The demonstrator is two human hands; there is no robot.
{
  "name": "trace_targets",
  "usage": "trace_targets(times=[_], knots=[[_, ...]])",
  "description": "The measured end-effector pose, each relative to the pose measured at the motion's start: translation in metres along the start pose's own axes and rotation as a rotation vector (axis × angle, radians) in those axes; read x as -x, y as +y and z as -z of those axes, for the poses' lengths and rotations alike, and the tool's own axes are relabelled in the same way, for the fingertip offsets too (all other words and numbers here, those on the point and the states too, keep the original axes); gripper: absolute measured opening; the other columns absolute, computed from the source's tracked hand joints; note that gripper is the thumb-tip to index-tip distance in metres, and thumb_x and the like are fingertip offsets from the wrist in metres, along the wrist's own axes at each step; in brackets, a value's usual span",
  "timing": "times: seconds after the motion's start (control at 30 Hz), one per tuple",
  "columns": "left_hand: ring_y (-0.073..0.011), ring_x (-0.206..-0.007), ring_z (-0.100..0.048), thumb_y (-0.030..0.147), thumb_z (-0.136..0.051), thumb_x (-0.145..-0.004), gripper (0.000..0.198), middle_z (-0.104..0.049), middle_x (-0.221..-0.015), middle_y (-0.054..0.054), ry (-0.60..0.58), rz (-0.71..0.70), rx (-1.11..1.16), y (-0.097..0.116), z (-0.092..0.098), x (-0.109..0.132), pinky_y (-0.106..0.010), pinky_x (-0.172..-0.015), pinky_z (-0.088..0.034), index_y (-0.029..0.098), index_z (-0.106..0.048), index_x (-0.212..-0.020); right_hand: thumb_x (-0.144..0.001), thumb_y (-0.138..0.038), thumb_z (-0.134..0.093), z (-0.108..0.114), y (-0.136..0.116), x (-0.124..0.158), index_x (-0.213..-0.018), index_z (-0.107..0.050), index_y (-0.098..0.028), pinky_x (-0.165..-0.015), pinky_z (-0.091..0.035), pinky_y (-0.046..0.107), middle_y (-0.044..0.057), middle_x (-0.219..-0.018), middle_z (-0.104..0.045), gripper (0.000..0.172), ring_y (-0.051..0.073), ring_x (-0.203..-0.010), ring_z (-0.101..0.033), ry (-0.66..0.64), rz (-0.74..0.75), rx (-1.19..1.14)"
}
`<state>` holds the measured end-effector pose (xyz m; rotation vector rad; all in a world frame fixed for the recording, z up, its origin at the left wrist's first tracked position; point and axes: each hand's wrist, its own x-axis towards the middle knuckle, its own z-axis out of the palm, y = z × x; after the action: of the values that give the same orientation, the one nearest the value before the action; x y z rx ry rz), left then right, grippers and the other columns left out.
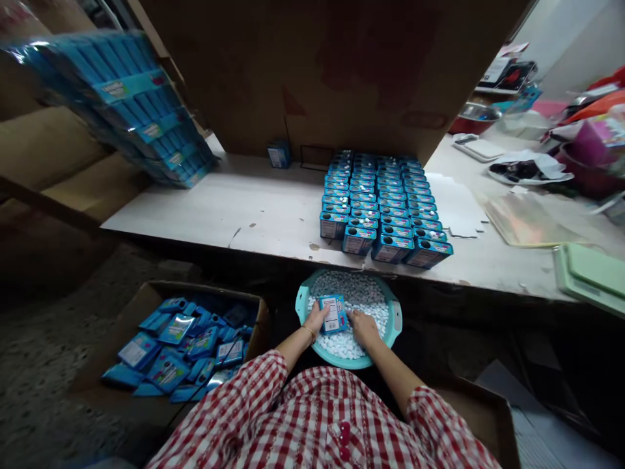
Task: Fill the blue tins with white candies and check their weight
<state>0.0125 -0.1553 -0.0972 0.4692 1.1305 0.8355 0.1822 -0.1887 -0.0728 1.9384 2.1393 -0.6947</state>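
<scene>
A small blue printed box is gripped in my left hand, thumb across its pale label side. It is held over a turquoise basin full of small white pellets. On the box's right side, my right hand is low over the pellets with its fingers drawn together. Its fingertips come close to the box edge; whether they hold pellets is too small to tell. The basin sits at my lap, just below the table's front edge.
Rows of blue boxes stand on the white table, with one box farther back. Wrapped blue packs are stacked left. An open carton on my left holds many boxes. A large cardboard carton stands behind; a green scale-like device is right.
</scene>
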Motion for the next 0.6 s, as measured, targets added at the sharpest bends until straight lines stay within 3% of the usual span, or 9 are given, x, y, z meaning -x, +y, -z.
trace_targets(times=[0.13,0.23,0.33,0.47,0.6], knots=[[-0.0205,-0.082,-0.066,0.033,-0.071,-0.069,0.039,-0.066,-0.088,-0.007,-0.074,0.051,0.005,0.009,-0.012,0.008,-0.042,-0.082,-0.052,0.018,-0.048,-0.095,-0.084,-0.015,-0.042,-0.010,-0.002,-0.009,-0.110,-0.062,-0.019,-0.083,-0.043,0.028,0.009,-0.111,-0.064,0.033,0.021,-0.102,-0.060,0.035,0.012,-0.170],[-0.0201,-0.083,-0.065,0.036,-0.075,-0.064,0.045,-0.065,-0.090,-0.006,-0.136,-0.010,-0.012,0.027,-0.005,0.020,-0.041,-0.083,-0.051,0.018,-0.049,-0.096,-0.085,-0.019,-0.044,-0.010,0.008,-0.009,-0.115,-0.060,-0.021,-0.087,-0.043,0.026,0.006,-0.116,-0.064,0.034,0.018,-0.107,-0.058,0.075,0.028,-0.298],[-0.0193,-0.090,-0.062,0.039,-0.074,-0.063,0.046,-0.064,-0.096,-0.005,-0.163,-0.180,-0.110,0.050,0.014,0.032,-0.038,-0.088,-0.048,0.018,-0.052,-0.099,-0.083,-0.019,-0.048,-0.006,0.019,-0.005,-0.117,-0.059,-0.019,-0.093,-0.043,0.032,0.009,-0.120,-0.062,0.036,0.020,-0.112,-0.056,0.114,0.024,-0.398],[-0.0195,-0.095,-0.057,0.032,-0.072,-0.063,0.040,-0.061,-0.096,-0.004,-0.039,-0.511,-0.481,0.070,0.036,0.036,-0.035,-0.093,-0.041,0.018,-0.055,-0.096,-0.082,-0.017,-0.048,0.012,0.039,0.009,-0.119,-0.058,-0.018,-0.098,-0.040,0.037,0.010,-0.124,-0.059,0.039,0.021,-0.116,-0.053,0.142,0.023,-0.495],[-0.0210,-0.094,-0.056,0.028,-0.069,-0.062,0.041,-0.060,-0.095,-0.003,0.001,-0.597,-0.718,0.066,0.037,0.029,-0.034,-0.091,-0.040,0.017,-0.055,-0.099,-0.082,-0.021,-0.051,0.045,0.052,0.030,-0.118,-0.059,-0.019,-0.094,-0.043,0.037,0.008,-0.117,-0.063,0.037,0.021,-0.108,-0.057,0.209,0.093,-0.553]])
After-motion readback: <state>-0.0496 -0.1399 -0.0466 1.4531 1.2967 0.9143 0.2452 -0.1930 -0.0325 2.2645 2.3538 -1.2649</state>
